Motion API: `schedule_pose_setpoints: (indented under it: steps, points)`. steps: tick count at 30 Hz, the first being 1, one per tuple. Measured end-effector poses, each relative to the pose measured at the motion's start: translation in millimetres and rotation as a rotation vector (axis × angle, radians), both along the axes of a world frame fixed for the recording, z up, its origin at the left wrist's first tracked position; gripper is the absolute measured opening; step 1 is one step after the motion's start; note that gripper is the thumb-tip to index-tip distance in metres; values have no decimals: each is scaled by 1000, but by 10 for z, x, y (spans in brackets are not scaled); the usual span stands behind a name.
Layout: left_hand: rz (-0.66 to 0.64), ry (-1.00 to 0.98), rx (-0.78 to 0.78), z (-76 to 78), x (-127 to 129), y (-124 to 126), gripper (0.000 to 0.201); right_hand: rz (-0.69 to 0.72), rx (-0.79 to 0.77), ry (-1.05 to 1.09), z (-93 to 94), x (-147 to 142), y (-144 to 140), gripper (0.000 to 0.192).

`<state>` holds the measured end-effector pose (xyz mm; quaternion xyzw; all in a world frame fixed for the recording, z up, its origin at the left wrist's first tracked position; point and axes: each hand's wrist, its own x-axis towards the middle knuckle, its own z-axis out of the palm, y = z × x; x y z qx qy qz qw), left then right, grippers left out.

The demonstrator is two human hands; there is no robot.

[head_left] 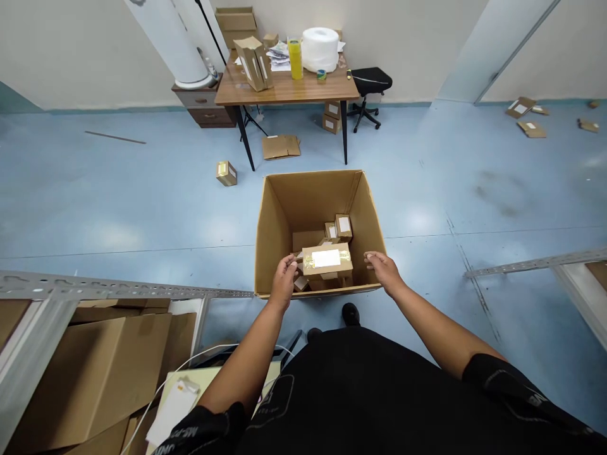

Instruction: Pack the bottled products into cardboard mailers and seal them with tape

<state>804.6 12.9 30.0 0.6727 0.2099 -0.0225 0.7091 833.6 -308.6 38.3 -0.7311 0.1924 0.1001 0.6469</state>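
Observation:
A large open cardboard carton (308, 189) stands on the floor in front of me. Inside it, a small taped cardboard box (327, 268) with a white label lies over several other small boxes (343, 226). My left hand (284, 278) is at the carton's near left side, fingers slightly bent and apart, just off the labelled box's left end. Over the near right side, my right hand (383, 268) has its fingers stretched toward the box, with a gap between. Neither hand appears to hold anything. Whether the labelled box rests fully on those below, I cannot tell.
A wooden table (303, 95) by the wall bears a white roll (320, 49), yellow tape rolls (294, 60) and cartons. One small box (226, 173) sits on the blue floor. Metal shelving (142, 289) with cartons is at left; another rack (535, 262) is at right.

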Motion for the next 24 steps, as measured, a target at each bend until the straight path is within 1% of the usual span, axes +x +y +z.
schedule_pose_setpoints:
  steps: [3, 7, 10, 16, 24]
  points:
    - [0, 32, -20, -69, -53, 10, 54, 23, 0, 24, 20, -35, 35, 36]
    - [-21, 47, -21, -103, -115, 37, 54, 45, -1, 36, 42, -82, 113, 37]
    - [-35, 41, -30, -88, -145, 49, 55, 72, 3, 29, 9, -112, 169, 38]
    - [-60, 15, -55, -9, -249, 60, 53, 139, 5, 19, -85, -198, 264, 37]
    - [-30, 14, -69, 27, -523, 178, 51, 209, -17, 36, -34, -360, 437, 37]
